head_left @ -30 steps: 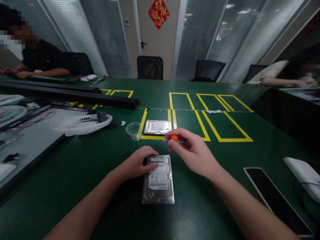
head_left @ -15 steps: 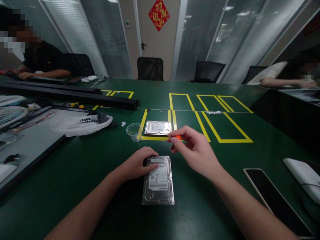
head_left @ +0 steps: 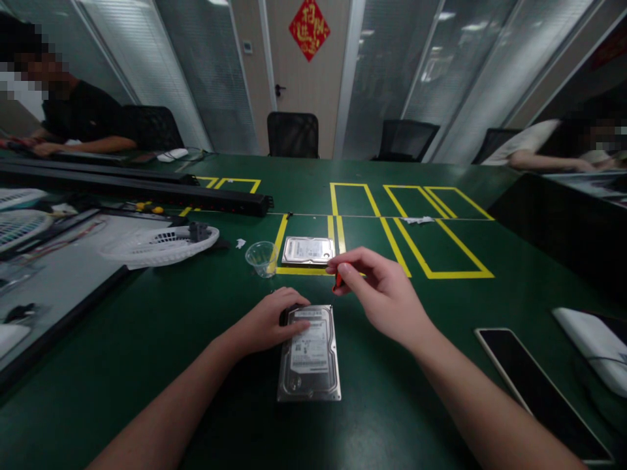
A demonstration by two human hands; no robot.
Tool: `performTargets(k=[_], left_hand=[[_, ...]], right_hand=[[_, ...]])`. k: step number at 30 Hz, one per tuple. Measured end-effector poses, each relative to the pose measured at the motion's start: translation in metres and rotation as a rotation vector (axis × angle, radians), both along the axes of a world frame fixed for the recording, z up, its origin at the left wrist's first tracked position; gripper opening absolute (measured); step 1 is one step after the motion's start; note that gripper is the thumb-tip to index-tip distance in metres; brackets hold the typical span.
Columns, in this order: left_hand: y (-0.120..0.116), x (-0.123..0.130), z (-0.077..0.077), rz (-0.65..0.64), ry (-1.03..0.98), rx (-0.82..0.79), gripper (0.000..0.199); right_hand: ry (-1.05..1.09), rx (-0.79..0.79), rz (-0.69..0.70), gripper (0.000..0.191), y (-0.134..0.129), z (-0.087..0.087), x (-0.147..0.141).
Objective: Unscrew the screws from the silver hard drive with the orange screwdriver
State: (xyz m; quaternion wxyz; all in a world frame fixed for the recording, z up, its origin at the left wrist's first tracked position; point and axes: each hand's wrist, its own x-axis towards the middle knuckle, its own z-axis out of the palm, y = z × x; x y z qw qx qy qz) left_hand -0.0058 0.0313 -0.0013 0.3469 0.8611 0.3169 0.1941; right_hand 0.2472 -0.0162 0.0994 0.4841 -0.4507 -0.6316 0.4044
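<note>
A silver hard drive with a white label lies in front of me on the green table. My left hand grips its far left corner, the thumb resting over the label and the fingers bent round the far edge. In my right hand is a small screwdriver with an orange and black handle, pinched between thumb and fingers. Its thin shaft points down at the drive's far right corner; whether the tip sits in a screw is too small to tell.
A second hard drive lies inside yellow tape, beside a clear plastic cup. Phone and white device are at right. White racket-shaped frame and long black bars occupy the left. Two people sit across the table.
The screwdriver has tipped from slanted to nearly upright in my right hand, its shaft now at the drive's far right corner. My left hand has stayed on the drive.
</note>
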Motion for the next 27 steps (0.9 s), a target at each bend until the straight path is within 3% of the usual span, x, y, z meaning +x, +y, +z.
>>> performTargets(k=[6,18,27], left_hand=[[-0.0002,0.0005,0.0021,0.003,0.01,-0.008,0.028],[0.0006,-0.0002,-0.0014,-0.005,-0.007,0.014,0.028],[-0.0001,0.0001,0.0011,0.005,0.009,-0.003,0.029]], right_hand=[[0.029,-0.009,-0.036,0.022,-0.0003,-0.0031,-0.0008],[0.044,-0.01,0.064,0.024,-0.0009,0.0018,-0.0008],[0.036,-0.023,-0.01,0.027,-0.0013,-0.0018,-0.0001]])
